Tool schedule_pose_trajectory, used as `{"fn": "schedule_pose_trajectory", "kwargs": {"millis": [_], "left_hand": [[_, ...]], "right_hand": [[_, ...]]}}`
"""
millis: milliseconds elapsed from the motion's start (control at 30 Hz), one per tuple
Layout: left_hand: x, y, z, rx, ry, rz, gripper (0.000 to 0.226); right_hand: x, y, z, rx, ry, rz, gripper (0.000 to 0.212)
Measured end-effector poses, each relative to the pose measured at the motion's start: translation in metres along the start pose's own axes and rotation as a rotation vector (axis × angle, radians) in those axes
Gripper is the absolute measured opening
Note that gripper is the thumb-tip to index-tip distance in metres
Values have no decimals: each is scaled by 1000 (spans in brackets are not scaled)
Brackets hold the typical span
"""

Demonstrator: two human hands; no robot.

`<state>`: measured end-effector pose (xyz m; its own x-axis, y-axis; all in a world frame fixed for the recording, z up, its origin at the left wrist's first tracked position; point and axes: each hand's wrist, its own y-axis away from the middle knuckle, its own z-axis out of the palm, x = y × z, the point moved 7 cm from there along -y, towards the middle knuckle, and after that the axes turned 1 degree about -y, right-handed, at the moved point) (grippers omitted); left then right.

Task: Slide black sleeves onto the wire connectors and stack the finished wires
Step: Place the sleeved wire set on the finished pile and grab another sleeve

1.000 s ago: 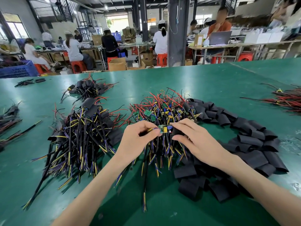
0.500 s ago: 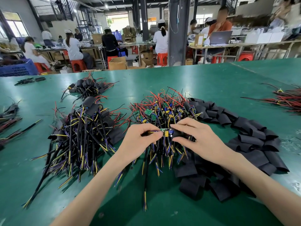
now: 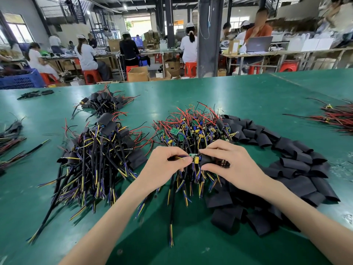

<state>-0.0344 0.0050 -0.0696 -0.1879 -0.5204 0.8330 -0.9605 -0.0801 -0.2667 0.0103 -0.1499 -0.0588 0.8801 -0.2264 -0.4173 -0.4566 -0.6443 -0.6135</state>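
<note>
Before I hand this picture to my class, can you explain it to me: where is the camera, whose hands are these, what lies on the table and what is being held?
There is no machine here. A person works with bare hands, and the one camera sits on their head, looking forward and down. On the green table lie three heaps: finished wires with sleeves on at the left, bare wires with small green boards in the middle, and loose sleeves at the right. The left hand pinches a wire just behind its board. The right hand grips a sleeve whose mouth meets that board.
</note>
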Motion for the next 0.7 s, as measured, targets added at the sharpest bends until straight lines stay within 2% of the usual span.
{"fn": "schedule_pose_trajectory", "kwargs": {"millis": [367, 567, 700], "left_hand": [[-1, -1, 1, 26, 72, -11, 11], [-2, 0, 5, 28, -44, 10, 9], [0, 2, 7, 81, -223, 76, 16]], "right_hand": [[-5, 3, 1, 33, 138, -97, 41], [-10, 3, 7, -34, 167, -123, 40], [-15, 4, 12, -77, 213, -137, 38]]}}
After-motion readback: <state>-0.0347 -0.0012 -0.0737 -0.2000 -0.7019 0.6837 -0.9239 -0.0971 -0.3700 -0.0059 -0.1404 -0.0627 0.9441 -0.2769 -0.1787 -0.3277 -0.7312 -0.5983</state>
